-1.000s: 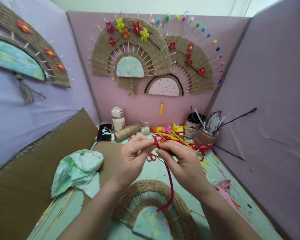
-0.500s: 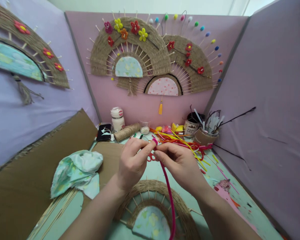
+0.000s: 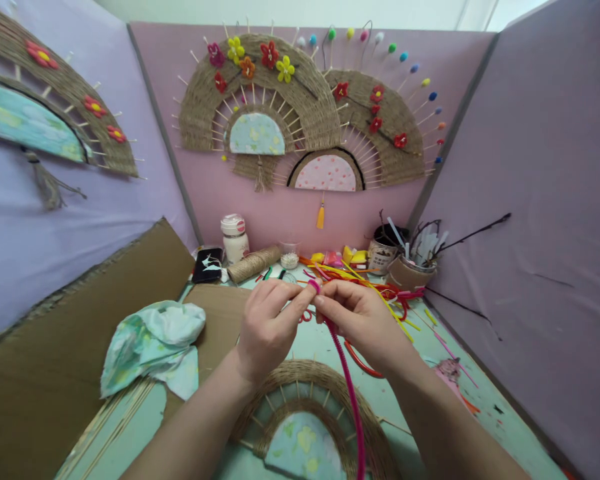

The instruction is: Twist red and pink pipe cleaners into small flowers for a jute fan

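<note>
My left hand (image 3: 273,327) and my right hand (image 3: 357,320) meet above the table, both pinching a magenta pipe cleaner (image 3: 349,387). Its upper end bends into a small loop between my fingertips, and the long tail hangs down past my right wrist. Below my hands lies a half-round fan woven from twine over thin sticks (image 3: 300,373), with a green floral fabric centre (image 3: 305,447). Red scissor handles (image 3: 306,315) show partly behind my fingers.
Loose coloured pipe cleaners (image 3: 375,287) spread behind my right hand. A twine roll (image 3: 254,265), a white bottle (image 3: 235,239) and a pot with twigs (image 3: 413,270) line the back. Crumpled floral cloth (image 3: 153,343) and cardboard (image 3: 220,320) lie at left. Finished fans (image 3: 305,120) hang on the back panel.
Both hands have shifted slightly right, still pinching the pipe cleaner. Its hanging tail has swung to the right, and a red curved strip now shows beside my right hand.
</note>
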`<state>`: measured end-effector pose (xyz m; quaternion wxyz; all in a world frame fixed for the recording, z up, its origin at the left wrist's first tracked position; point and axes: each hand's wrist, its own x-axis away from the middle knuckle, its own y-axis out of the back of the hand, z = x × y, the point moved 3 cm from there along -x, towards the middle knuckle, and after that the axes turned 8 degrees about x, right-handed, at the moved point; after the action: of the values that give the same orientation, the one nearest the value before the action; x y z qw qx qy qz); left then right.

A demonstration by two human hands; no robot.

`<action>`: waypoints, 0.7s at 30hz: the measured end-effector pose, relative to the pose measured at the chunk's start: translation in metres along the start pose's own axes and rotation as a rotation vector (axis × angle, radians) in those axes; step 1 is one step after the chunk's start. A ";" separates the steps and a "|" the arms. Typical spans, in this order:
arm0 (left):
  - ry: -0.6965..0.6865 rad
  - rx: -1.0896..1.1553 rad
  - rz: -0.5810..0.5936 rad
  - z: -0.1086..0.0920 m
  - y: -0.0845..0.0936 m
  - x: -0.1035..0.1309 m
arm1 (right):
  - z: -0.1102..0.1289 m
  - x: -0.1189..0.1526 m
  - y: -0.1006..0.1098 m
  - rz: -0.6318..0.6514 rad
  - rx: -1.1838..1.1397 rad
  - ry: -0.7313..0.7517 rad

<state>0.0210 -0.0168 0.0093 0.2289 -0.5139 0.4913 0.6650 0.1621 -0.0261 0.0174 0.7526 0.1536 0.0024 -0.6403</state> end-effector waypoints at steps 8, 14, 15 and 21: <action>0.081 0.136 0.015 0.004 -0.008 0.001 | -0.007 -0.005 0.001 -0.071 0.113 0.093; 0.396 0.459 -0.030 0.003 -0.007 -0.007 | -0.007 -0.007 0.002 -0.089 0.117 0.098; 0.492 0.525 -0.039 0.004 -0.007 -0.007 | -0.007 -0.007 0.002 -0.092 0.117 0.096; 1.082 0.926 -0.103 0.013 -0.010 -0.005 | -0.005 -0.006 0.001 -0.061 0.125 0.083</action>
<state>0.0250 0.0000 0.0095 0.1788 -0.6445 0.7429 0.0281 0.1634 -0.0194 0.0142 0.7209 0.2268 -0.0019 -0.6549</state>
